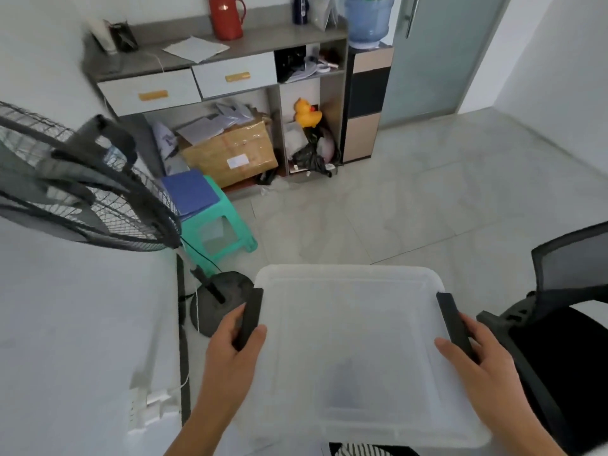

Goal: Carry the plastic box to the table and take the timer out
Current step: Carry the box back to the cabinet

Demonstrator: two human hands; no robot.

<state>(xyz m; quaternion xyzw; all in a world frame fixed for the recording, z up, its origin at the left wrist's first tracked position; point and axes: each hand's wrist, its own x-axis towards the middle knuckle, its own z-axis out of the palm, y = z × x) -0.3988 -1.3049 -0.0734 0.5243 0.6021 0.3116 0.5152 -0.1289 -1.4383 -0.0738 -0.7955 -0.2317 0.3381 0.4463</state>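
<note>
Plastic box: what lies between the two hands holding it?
In the head view, only the box's translucent lid spans between the left hand and the right hand, each on a black side latch. A dark blurred shape shows through the lid.

Frosted lid [348,327] hides the plastic box's [394,432] contents (only a dark blur).

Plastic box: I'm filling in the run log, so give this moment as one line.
phase: carrying | plastic box: lid on, held above floor | left hand: on left latch | right hand: on right latch | timer: not visible
</note>
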